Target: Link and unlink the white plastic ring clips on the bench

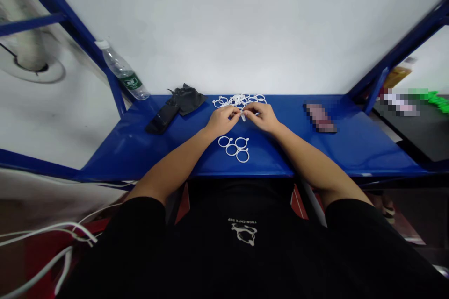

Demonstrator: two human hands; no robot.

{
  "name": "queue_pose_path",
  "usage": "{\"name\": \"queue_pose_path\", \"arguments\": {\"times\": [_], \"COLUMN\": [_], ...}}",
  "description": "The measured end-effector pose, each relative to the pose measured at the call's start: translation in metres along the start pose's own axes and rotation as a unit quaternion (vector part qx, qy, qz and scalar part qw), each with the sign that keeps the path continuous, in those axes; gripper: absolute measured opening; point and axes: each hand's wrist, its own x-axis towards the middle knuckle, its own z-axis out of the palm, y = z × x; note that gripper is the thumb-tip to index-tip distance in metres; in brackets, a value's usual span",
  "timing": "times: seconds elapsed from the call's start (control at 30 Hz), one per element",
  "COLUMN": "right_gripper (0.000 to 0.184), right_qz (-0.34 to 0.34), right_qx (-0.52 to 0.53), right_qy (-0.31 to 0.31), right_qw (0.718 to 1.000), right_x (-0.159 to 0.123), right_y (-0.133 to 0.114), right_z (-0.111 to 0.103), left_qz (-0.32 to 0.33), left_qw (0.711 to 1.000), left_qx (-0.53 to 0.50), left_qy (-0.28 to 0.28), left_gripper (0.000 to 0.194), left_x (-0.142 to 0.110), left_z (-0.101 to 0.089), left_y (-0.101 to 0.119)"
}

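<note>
Over the middle of the blue table, my left hand (222, 120) and my right hand (264, 117) meet at the fingertips. Both are closed in a pinch on a small white curtain ring (243, 117), seen nearly edge-on and partly covered by the fingers. Just behind the hands lies a pile of white curtain rings (238, 100), each with a small tab. Nearer my body, several separate white rings (232, 150) lie flat in a loose cluster, some of them touching.
A black phone (162, 118) and a crumpled black pouch (187, 99) lie left on the blue table (121, 154). A clear bottle (122, 72) leans in the back left corner. A pixelated phone-shaped object (319, 117) is at right. Blue frame posts (379, 88) flank the table.
</note>
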Motion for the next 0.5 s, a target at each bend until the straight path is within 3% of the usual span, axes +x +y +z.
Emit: {"name": "queue_pose_path", "arguments": {"times": [0.13,0.3,0.4,0.5], "right_gripper": [0.034,0.030,0.028,0.025], "right_qz": [0.063,0.154,0.157,0.144], "right_qx": [-0.103,-0.223,-0.238,-0.231], "right_qy": [0.015,-0.090,-0.138,-0.143], "right_qw": [0.993,0.958,0.949,0.952], "right_x": [0.005,0.003,0.001,0.001], "right_y": [0.021,0.051,0.058,0.058], "right_z": [-0.017,-0.023,-0.017,-0.010], "left_qz": [0.056,0.129,0.135,0.134], "left_qw": [0.998,0.986,0.977,0.972], "left_qx": [-0.011,-0.024,-0.027,-0.032], "left_qy": [-0.034,-0.105,-0.162,-0.190], "left_gripper": [0.010,0.009,0.010,0.010], "left_x": [0.002,0.000,-0.003,-0.007], "left_z": [-0.005,-0.004,-0.001,0.000], "left_y": [0.002,0.012,0.022,0.030]}}
